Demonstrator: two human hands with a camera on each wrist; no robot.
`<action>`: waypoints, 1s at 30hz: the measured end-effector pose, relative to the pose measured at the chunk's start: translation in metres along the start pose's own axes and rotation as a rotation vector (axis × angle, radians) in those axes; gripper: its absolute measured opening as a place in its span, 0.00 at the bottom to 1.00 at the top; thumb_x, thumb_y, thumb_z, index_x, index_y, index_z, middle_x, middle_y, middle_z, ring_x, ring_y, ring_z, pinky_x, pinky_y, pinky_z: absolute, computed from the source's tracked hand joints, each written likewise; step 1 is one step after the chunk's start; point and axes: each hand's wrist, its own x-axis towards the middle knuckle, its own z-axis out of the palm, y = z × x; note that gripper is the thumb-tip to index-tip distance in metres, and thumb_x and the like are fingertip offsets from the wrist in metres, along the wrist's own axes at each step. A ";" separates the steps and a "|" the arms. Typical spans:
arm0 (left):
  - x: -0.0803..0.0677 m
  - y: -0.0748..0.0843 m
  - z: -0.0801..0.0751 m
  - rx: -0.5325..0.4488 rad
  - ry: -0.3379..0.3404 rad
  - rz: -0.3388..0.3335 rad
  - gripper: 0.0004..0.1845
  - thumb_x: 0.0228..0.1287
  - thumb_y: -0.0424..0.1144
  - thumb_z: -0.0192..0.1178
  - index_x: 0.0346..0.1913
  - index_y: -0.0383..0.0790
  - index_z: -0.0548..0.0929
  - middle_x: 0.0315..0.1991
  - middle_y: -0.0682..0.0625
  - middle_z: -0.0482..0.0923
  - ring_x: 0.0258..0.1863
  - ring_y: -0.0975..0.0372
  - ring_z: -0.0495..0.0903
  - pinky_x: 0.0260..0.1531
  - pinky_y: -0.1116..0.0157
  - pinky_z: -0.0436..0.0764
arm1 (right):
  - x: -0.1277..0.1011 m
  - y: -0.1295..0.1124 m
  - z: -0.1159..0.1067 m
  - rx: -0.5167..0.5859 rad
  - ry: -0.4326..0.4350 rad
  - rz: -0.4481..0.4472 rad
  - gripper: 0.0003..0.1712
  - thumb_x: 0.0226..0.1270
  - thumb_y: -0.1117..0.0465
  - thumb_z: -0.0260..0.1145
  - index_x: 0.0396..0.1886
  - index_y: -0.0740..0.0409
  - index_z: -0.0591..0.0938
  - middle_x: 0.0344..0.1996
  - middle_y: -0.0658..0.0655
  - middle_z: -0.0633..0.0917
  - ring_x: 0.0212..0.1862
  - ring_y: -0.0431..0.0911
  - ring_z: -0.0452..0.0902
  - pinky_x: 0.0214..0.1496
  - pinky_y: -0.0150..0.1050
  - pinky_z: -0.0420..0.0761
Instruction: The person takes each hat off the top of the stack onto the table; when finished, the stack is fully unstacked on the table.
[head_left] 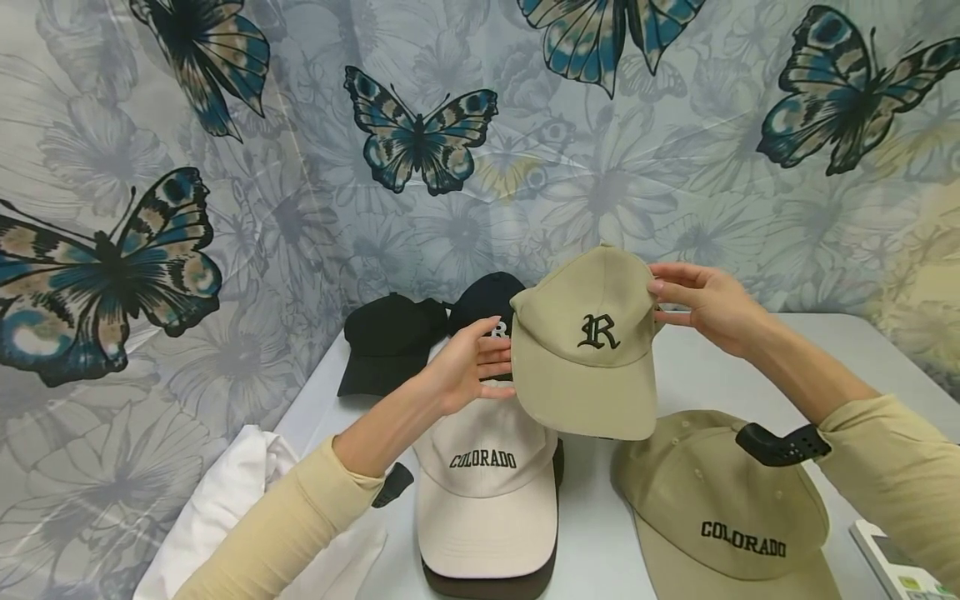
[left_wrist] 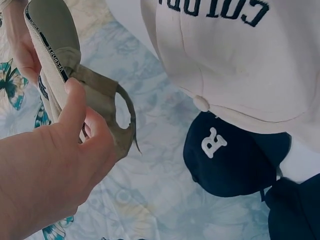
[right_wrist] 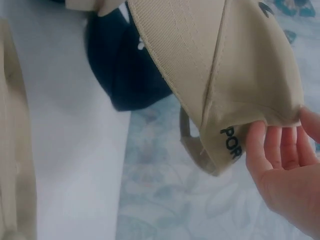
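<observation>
White tabletop fills the lower middle of the head view, with a butterfly-printed curtain hung behind it across the whole upper frame.

Nearest, at the bottom edge, a khaki COLORADO cap lies at lower right, and a cream COLORADO cap sits at lower centre, stacked on a dark brown cap whose brim peeks out beneath it. A folded white cloth rests at lower left, partly under the person's left sleeve. A small pale device shows in the bottom right corner.

Above these, raised off the tabletop in the centre of the frame, is the khaki R cap, brim pointing down toward the viewer. The left hand holds its left side: in the left wrist view the thumb and fingers pinch the cap's rim and back strap. The right hand holds the right rear edge, fingers curled round the edge by the crown; the right wrist view shows its fingertips against the cap's lower rim by some printed lettering.

Farther back, just behind the raised cap, a navy R cap sits on the tabletop, and a plain black cap lies beside it to the left, close to the curtain.
</observation>
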 end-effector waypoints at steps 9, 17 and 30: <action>0.023 0.002 0.010 0.004 0.035 -0.011 0.30 0.73 0.53 0.45 0.61 0.29 0.70 0.53 0.40 0.69 0.55 0.49 0.69 0.51 0.50 0.75 | 0.008 -0.003 -0.012 -0.068 0.044 0.010 0.09 0.70 0.63 0.61 0.47 0.49 0.81 0.44 0.47 0.78 0.45 0.38 0.77 0.45 0.35 0.80; 0.053 0.005 0.024 -0.021 0.073 -0.029 0.30 0.73 0.53 0.46 0.62 0.30 0.70 0.52 0.42 0.71 0.56 0.49 0.70 0.50 0.51 0.76 | 0.015 0.001 -0.033 -0.120 0.082 0.028 0.10 0.69 0.60 0.61 0.48 0.44 0.79 0.45 0.43 0.78 0.47 0.35 0.76 0.45 0.34 0.80; 0.093 -0.005 0.041 -0.051 0.131 -0.079 0.31 0.73 0.54 0.45 0.62 0.29 0.70 0.51 0.40 0.70 0.57 0.48 0.70 0.47 0.50 0.76 | 0.030 0.011 -0.057 -0.143 0.089 0.056 0.10 0.69 0.61 0.62 0.44 0.41 0.83 0.44 0.42 0.79 0.45 0.35 0.76 0.43 0.33 0.80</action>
